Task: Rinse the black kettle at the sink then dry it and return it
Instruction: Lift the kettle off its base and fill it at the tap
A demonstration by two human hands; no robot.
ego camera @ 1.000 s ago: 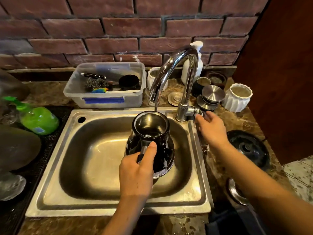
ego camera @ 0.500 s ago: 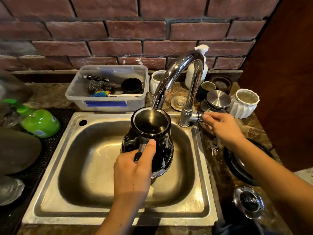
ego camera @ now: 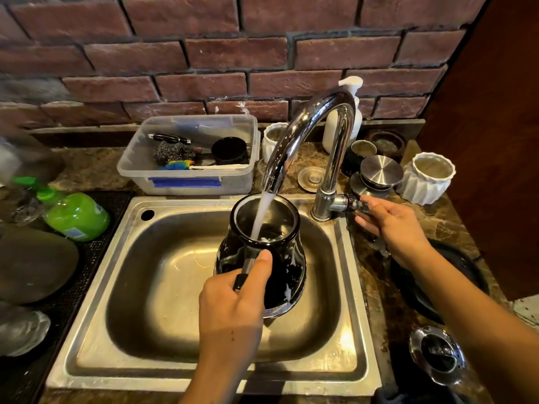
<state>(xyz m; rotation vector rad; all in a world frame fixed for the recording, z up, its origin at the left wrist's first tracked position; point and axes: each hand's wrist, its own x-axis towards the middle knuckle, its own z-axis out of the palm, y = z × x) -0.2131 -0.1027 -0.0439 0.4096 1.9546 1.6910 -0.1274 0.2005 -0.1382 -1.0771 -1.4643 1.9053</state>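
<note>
The black kettle (ego camera: pixel 280 266), lidless with a shiny steel inside, hangs upright over the steel sink (ego camera: pixel 96 293). My left hand (ego camera: pixel 233 310) grips its handle from the near side, thumb up along the handle. A stream of water (ego camera: pixel 261 214) runs from the chrome tap (ego camera: pixel 309 132) straight into the kettle's mouth. My right hand (ego camera: pixel 388 223) rests on the tap's side lever (ego camera: pixel 350 202) at the sink's right rim, fingers around it.
A clear plastic tub (ego camera: pixel 189 182) with scourers stands behind the sink. A green soap bottle (ego camera: pixel 75 215) lies at the left. White ribbed pots (ego camera: pixel 428 179), steel lids and a soap dispenser (ego camera: pixel 347 123) crowd the back right. A black round base (ego camera: pixel 455 272) and a chrome lid (ego camera: pixel 437 354) sit at the right.
Water has started to flow from the tap into the kettle. My right hand stays on the lever. The kettle has kept its place under the spout.
</note>
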